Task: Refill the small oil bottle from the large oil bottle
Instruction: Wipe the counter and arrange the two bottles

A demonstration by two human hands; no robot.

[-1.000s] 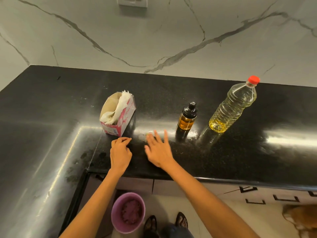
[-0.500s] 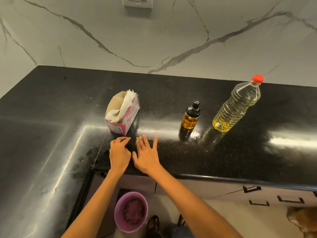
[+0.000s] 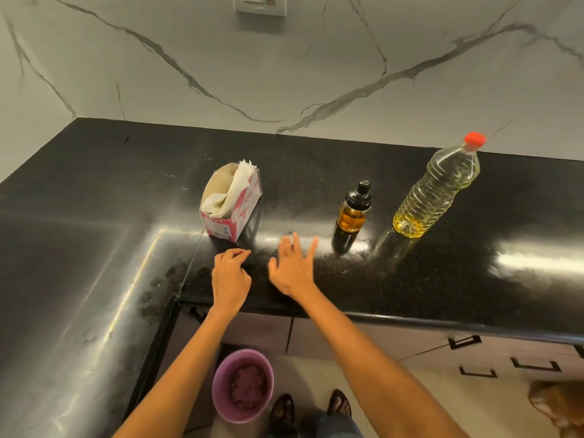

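Small oil bottle [image 3: 352, 213] stands capped at frame centre, large oil bottle [image 3: 437, 192] right of it. Right hand [image 3: 292, 270] is spread, left hand [image 3: 230, 276] loosely curled, both empty; a hasty reach could topple it.

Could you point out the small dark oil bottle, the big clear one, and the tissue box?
Small amber glass oil bottle [image 3: 350, 218], head view, amber body.
Large clear plastic oil bottle [image 3: 437, 189], head view, ribbed middle.
Pink cardboard tissue box [image 3: 243, 213], head view, pink side.

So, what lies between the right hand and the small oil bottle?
Nothing: in the head view only bare black countertop separates the right hand from the small oil bottle.
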